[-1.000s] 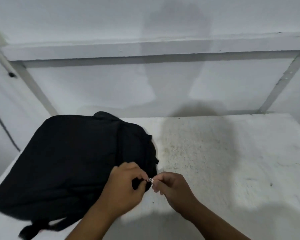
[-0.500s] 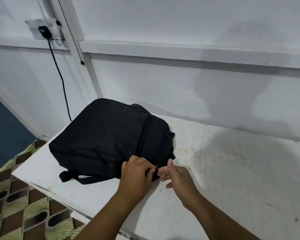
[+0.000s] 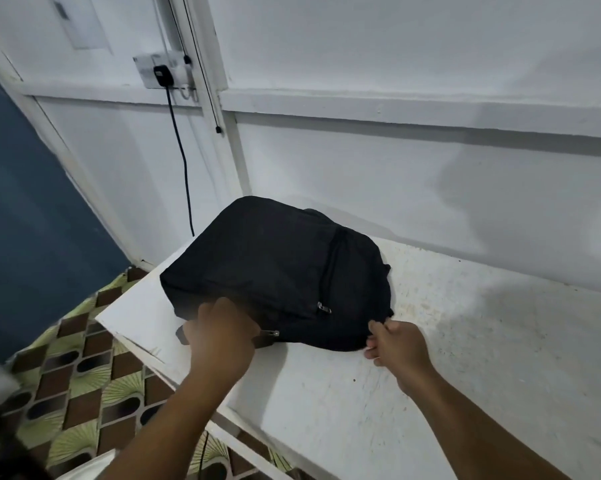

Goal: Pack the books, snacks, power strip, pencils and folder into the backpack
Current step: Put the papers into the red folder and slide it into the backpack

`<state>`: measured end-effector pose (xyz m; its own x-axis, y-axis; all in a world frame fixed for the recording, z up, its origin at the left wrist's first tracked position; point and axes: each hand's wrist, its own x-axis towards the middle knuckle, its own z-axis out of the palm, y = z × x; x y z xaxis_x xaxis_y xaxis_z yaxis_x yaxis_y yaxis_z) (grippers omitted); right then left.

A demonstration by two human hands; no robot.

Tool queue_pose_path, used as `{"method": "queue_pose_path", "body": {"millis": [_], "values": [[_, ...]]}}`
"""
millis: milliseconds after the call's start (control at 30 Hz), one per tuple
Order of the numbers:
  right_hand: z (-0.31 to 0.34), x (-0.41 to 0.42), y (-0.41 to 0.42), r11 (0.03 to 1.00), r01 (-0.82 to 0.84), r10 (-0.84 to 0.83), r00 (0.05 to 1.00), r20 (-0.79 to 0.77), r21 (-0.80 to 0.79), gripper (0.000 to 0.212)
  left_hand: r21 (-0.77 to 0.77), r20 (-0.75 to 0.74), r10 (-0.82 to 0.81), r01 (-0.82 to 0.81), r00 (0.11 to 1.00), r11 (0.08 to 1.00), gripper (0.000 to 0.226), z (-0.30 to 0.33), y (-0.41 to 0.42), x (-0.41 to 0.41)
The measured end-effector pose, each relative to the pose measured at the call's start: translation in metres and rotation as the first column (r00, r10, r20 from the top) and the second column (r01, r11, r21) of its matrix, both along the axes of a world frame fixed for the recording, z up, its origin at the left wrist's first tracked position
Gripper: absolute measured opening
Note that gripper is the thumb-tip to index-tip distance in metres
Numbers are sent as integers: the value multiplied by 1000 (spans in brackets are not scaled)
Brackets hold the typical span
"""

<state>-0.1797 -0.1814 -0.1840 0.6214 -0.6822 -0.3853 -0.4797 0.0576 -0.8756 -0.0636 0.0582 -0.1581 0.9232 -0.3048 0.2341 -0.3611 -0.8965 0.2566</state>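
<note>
Zipper runs along the backpack (image 3: pixel 275 268)

Left hand (image 3: pixel 223 336) has dragged the zipper pull (image 3: pixel 270 332) leftward; right hand (image 3: pixel 394 344) fingers pinch fabric.

A white counter (image 3: pixel 430 358), speckled with small dark marks, stands against a white panelled wall (image 3: pixel 396 185). High on that wall a socket (image 3: pixel 160 69) holds a black plug (image 3: pixel 161 76), its dark cable (image 3: pixel 184 161) hanging down behind the counter. The floor (image 3: pixel 84 375) has brown and green patterned tiles, beside a dark blue surface (image 3: pixel 22 220)
</note>
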Motion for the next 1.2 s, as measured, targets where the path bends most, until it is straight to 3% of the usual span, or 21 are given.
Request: {"method": "queue_pose_path", "body": {"millis": [133,233,267,333,400,467,533,667,733,767,833,867,900,1000,1033,1100,1167,1200], "values": [[-3,0,1,1000,19,-20,1000,22,3,27,-26,9,-103,103,995,994,29,2,-5,11],[4,-7,4,996,37,-38,999,16,81,33,-141,59,-282,288,957,947,6,15,-2,26],[8,-9,8,991,27,-27,1000,-3,130,38,-192,98,-281,295,955,936,7,22,3,37],[17,-10,20,971,-41,58,996,-69,235,52,-255,114,-171,195,979,947,34,34,12,70],[23,-4,35,940,-120,163,981,-110,320,64,-211,-47,-35,24,998,977,54,41,21,111],[25,8,46,918,-131,176,980,-89,374,65,-108,-262,8,-37,965,993,72,44,24,141],[23,20,48,916,-72,94,995,-37,394,57,-20,-353,-49,45,934,999,80,49,23,151],[11,38,26,929,261,-284,957,54,263,29,49,-268,-197,218,943,975,60,66,13,142],[12,44,19,870,420,-464,875,140,258,31,-51,-351,-337,341,874,939,55,66,9,135],[14,48,20,845,461,-513,842,166,269,38,-147,-446,-410,386,796,911,52,67,6,131],[20,55,34,832,486,-539,822,183,266,50,-342,-654,-516,392,553,854,47,72,-1,130],[23,60,44,842,476,-525,831,184,253,55,-401,-685,-548,379,481,834,45,74,-3,137],[25,64,54,853,462,-508,842,182,244,60,-446,-648,-575,364,499,818,42,76,-6,147],[30,75,81,846,464,-511,846,153,260,82,-484,-350,-472,275,809,831,29,73,-14,202],[31,79,87,834,472,-522,844,127,286,88,-453,-282,-422,268,862,850,29,73,-16,222],[31,86,97,797,489,-549,831,90,355,99,-307,-302,-405,314,863,899,50,67,-23,259],[30,90,103,763,489,-564,823,65,424,111,-236,-465,-395,319,792,918,83,60,-29,280],[29,92,106,754,492,-571,819,64,434,113,-246,-537,-411,330,736,912,89,57,-33,286]]}}
